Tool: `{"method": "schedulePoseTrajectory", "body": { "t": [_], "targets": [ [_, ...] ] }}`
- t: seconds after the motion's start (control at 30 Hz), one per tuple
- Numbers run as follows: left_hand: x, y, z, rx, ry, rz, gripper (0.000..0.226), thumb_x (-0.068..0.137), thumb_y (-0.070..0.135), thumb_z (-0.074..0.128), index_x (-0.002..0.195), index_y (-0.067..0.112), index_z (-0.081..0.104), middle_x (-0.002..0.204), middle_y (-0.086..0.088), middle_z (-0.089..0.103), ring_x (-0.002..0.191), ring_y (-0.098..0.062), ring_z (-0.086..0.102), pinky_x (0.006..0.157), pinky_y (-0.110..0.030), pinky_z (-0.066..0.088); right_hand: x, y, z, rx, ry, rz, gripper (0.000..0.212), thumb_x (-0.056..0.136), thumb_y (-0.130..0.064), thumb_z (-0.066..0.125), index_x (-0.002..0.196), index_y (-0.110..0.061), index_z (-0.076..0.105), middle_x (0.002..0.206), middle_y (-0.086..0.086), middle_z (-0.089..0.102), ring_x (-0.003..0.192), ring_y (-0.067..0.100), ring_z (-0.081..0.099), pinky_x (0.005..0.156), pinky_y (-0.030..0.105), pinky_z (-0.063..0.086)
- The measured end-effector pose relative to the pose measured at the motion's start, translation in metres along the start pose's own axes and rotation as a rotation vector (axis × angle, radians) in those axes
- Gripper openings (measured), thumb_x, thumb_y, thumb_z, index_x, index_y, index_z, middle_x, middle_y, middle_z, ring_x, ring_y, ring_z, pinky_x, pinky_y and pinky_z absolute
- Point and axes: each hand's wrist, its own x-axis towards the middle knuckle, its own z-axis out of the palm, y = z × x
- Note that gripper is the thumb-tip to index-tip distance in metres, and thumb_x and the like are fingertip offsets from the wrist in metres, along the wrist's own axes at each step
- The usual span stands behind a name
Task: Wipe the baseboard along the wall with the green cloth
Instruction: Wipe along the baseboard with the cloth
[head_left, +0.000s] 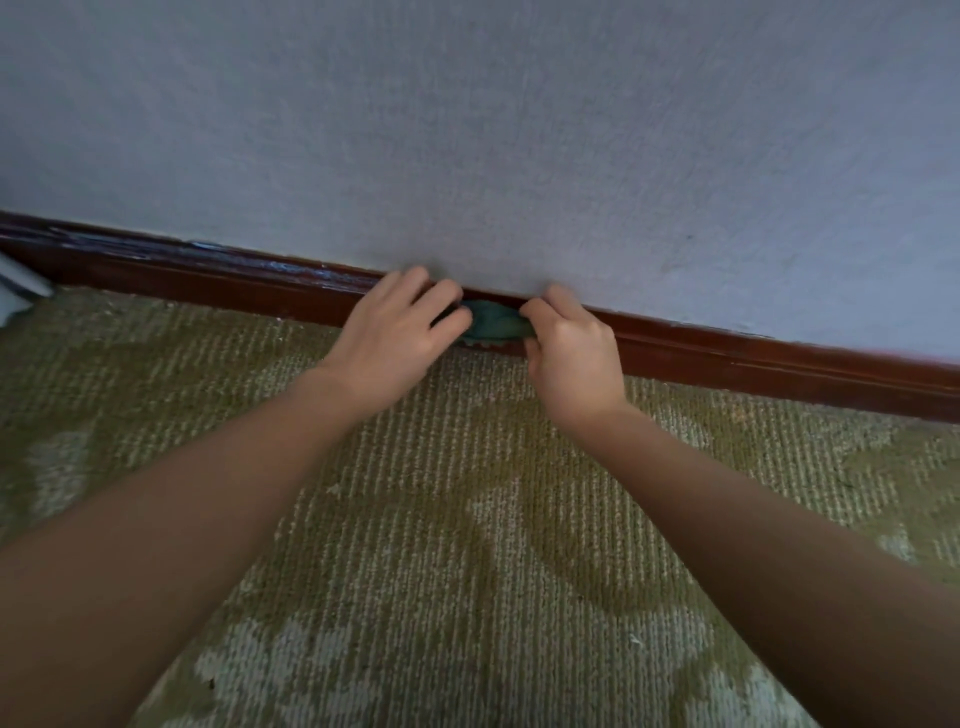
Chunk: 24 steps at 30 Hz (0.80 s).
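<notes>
A dark reddish-brown baseboard (218, 283) runs along the foot of the pale wall, sloping down to the right. The green cloth (493, 321) is bunched against the baseboard near the middle. My left hand (395, 338) grips the cloth's left end, with its fingertips up on the baseboard's top edge. My right hand (571, 358) pinches the cloth's right end. Most of the cloth is hidden behind both hands. The top edge of the baseboard to the left looks scuffed, with pale streaks.
A green and beige patterned carpet (467, 519) covers the floor up to the baseboard. A pale object (21, 291) pokes in at the left edge, next to the baseboard. The textured wall (519, 130) fills the upper half.
</notes>
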Motion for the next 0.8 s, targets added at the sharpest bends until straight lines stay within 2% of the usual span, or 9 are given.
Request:
{"method": "schedulePoseTrajectory", "body": {
  "t": [0.13, 0.2, 0.33, 0.47, 0.67, 0.73, 0.8],
  "targets": [
    [-0.005, 0.003, 0.001, -0.042, 0.052, -0.100, 0.027, 0.059, -0.017, 0.071, 0.084, -0.009, 0.065, 0.087, -0.023, 0.063, 0.081, -0.031, 0.038, 0.061, -0.037, 0.044, -0.001, -0.004, 0.003, -0.017, -0.017, 0.042, 0.023, 0.083, 0.006, 0.056, 0.105, 0.002, 0.061, 0.105, 0.019, 0.054, 0.081, 0.036, 0.056, 0.065, 0.041, 0.046],
    [-0.009, 0.003, -0.004, -0.033, 0.064, -0.086, 0.028, 0.058, -0.017, 0.072, 0.083, -0.009, 0.064, 0.086, -0.022, 0.062, 0.081, -0.030, 0.037, 0.060, -0.038, 0.040, -0.007, -0.008, -0.001, 0.010, -0.017, 0.051, 0.023, 0.083, 0.004, 0.058, 0.106, 0.001, 0.061, 0.103, 0.020, 0.053, 0.076, 0.036, 0.056, 0.061, 0.040, 0.046],
    [-0.022, -0.005, -0.024, -0.032, 0.017, -0.031, 0.034, 0.053, -0.017, 0.073, 0.085, -0.010, 0.064, 0.085, -0.023, 0.061, 0.079, -0.032, 0.042, 0.057, -0.036, 0.041, -0.013, -0.028, -0.010, 0.014, -0.078, 0.009, 0.023, 0.079, 0.008, 0.062, 0.101, 0.002, 0.063, 0.097, 0.023, 0.053, 0.066, 0.034, 0.055, 0.052, 0.033, 0.040],
    [-0.023, -0.015, -0.045, -0.071, -0.047, -0.016, 0.035, 0.052, -0.020, 0.074, 0.085, -0.012, 0.064, 0.084, -0.026, 0.061, 0.071, -0.038, 0.060, 0.054, -0.036, 0.047, -0.007, -0.041, -0.017, -0.103, -0.140, -0.012, 0.025, 0.084, 0.003, 0.058, 0.109, -0.001, 0.058, 0.103, 0.020, 0.050, 0.070, 0.035, 0.055, 0.053, 0.036, 0.041],
    [-0.028, -0.022, -0.061, -0.104, -0.118, -0.033, 0.031, 0.055, -0.023, 0.071, 0.084, -0.014, 0.062, 0.083, -0.029, 0.059, 0.070, -0.040, 0.059, 0.053, -0.039, 0.049, 0.000, -0.058, -0.020, -0.153, -0.171, 0.001, 0.026, 0.087, -0.001, 0.055, 0.112, -0.005, 0.055, 0.105, 0.019, 0.048, 0.073, 0.035, 0.055, 0.054, 0.034, 0.033],
    [-0.029, -0.020, -0.065, -0.113, -0.120, -0.050, 0.026, 0.058, -0.022, 0.070, 0.081, -0.013, 0.061, 0.081, -0.028, 0.058, 0.069, -0.039, 0.058, 0.051, -0.040, 0.048, 0.000, -0.060, -0.021, -0.148, -0.165, -0.003, 0.023, 0.086, -0.002, 0.055, 0.110, -0.003, 0.056, 0.104, 0.020, 0.048, 0.072, 0.036, 0.055, 0.052, 0.036, 0.035],
    [-0.031, -0.020, -0.065, -0.128, -0.121, -0.037, 0.013, 0.066, -0.016, 0.060, 0.079, -0.011, 0.061, 0.080, -0.027, 0.059, 0.068, -0.038, 0.059, 0.054, -0.040, 0.049, 0.001, -0.058, -0.019, -0.134, -0.166, -0.011, 0.022, 0.086, -0.003, 0.055, 0.108, -0.002, 0.057, 0.104, 0.021, 0.049, 0.072, 0.037, 0.056, 0.055, 0.039, 0.041]
  ]
}}
